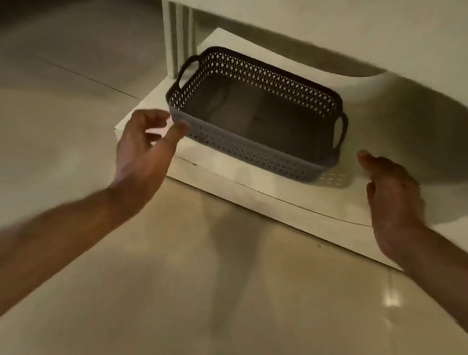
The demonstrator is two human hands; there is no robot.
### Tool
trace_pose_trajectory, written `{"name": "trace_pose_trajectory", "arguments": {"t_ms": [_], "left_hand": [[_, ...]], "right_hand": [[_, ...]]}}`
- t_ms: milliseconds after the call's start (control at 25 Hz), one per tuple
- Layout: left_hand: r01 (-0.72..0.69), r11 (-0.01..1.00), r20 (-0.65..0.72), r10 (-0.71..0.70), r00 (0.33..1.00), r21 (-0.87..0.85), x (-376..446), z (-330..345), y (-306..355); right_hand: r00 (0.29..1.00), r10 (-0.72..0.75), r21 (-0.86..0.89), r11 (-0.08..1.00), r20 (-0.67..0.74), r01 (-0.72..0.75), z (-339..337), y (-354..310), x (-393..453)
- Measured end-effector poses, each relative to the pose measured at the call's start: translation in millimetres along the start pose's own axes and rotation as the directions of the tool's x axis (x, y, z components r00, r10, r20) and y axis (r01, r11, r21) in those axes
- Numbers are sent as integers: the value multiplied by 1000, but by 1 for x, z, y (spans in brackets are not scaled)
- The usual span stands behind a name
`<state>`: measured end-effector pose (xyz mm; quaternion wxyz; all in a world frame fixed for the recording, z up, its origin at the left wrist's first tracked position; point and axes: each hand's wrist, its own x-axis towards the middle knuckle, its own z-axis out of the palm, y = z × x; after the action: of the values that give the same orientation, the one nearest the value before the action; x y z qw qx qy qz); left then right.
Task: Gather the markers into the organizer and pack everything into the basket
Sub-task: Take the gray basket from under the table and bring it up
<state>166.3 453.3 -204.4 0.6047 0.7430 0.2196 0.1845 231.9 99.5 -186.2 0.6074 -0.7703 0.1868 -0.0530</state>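
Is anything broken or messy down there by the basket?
Nothing looks broken or spilled. The grey basket sits flat and empty on the white lower shelf under the table. It is turned a little askew to the shelf's front edge. The picture is blurry, so small marks are hard to judge.

Tabletop (307, 14) overhangs basket (248, 152); both sides open.

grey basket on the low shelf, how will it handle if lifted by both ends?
The basket is probably light: its walls are perforated lattice and it looks empty. It likely flexes a little, as thin plastic does. It has a handle loop at each end, so a two-hand lift should stay level. The left hand is at its near corner; the right hand is apart from it.
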Motion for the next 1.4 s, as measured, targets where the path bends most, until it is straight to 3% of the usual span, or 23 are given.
{"name": "trace_pose_trajectory", "arguments": {"t_ms": [120,240,320,440,560,640,800,960,1080,1240,1400], "left_hand": [[-34,999,11,34,999,-20,65,27,-15],[29,1000,52,-29,998,-6,115,44,-18],[74,997,111,-71,991,-24,124,43,-11],[141,989,161,-131,978,-49,98,19,-1],[251,968,189,-248,950,8,38,-29,21],[325,941,243,-338,909,95,-9,-67,37],[521,822,291,-569,770,229,-102,-156,119],[586,732,303,-679,669,348,-147,-217,226],[620,732,366,-679,636,282,-148,-242,311],[667,718,477,-666,574,200,-102,-244,419],[676,731,465,-631,621,89,-40,-196,489]], "right_hand": [[990,-141,20,990,-1,141,23,-5,61],[1000,25,248,969,-19,-20,39,-23,100],[996,78,216,973,39,-85,48,-29,104],[991,107,183,976,78,-120,52,-32,75],[937,296,314,885,186,-342,36,-49,17],[894,393,282,852,213,-442,18,-53,-29],[805,587,-11,809,88,-588,-41,-95,-139],[731,680,-74,733,63,-676,-91,-171,-230],[725,684,-62,729,78,-681,-120,-248,-264],[754,649,11,757,102,-654,-143,-361,-247],[790,600,-35,799,129,-601,-156,-445,-187]]}}
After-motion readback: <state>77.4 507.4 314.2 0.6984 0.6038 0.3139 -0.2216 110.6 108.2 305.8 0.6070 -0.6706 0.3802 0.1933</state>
